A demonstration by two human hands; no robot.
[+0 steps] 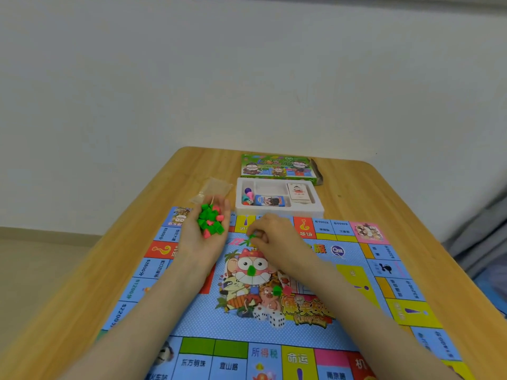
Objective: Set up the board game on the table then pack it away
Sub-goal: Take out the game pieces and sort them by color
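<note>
The colourful game board lies flat on the wooden table. My left hand is cupped palm up over the board's far left corner, holding a heap of small green and pink house pieces. My right hand, palm down over the board's far middle, pinches one green piece in its fingertips. A green piece lies loose on the board's centre picture; another green piece and a pink piece lie beside my right forearm.
Beyond the board stands a white foam tray with card decks and coloured pawns. Behind it lies the green box lid. An empty clear plastic bag lies left of the tray. A white wall backs the table.
</note>
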